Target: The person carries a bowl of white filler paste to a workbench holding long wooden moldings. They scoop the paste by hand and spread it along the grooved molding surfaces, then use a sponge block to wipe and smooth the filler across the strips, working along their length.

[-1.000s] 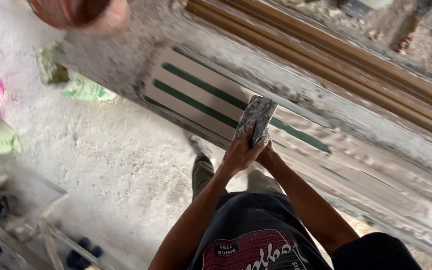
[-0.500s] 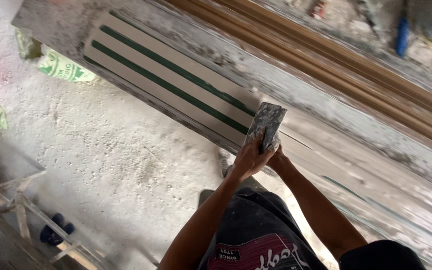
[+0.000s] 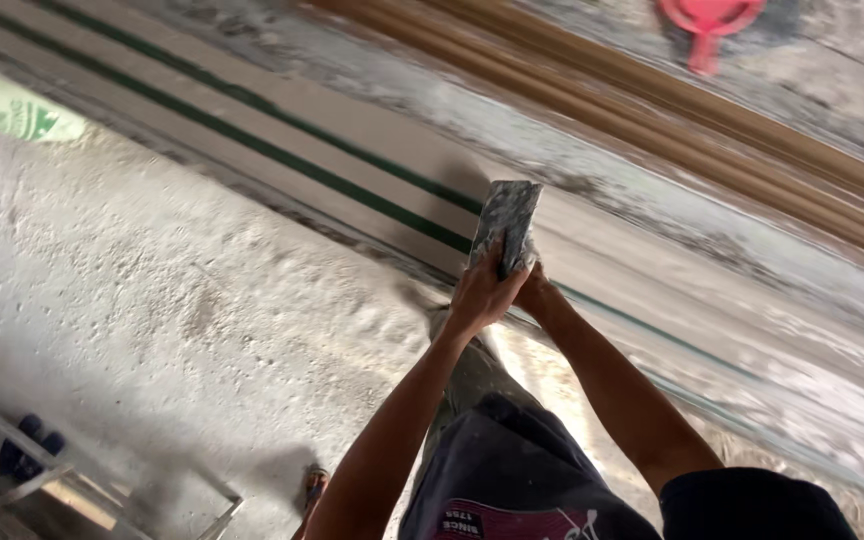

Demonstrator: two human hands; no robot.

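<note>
Both hands, left hand (image 3: 480,292) and right hand (image 3: 530,287), fingers clasping one trowel (image 3: 505,222); two green stripes (image 3: 252,145).

Long dusty grey workbench (image 3: 712,250) running diagonally across view. Lying on it: pale flat moulding strip with two green stripes (image 3: 282,140), lengthwise; bundle of long brown ribbed wooden mouldings (image 3: 752,130) along far edge, parallel. Below: rough whitish dusty concrete floor (image 3: 152,320), bearing green-and-white sack (image 3: 12,110), dark sandals (image 3: 27,450), metal frame (image 3: 82,480).
</note>
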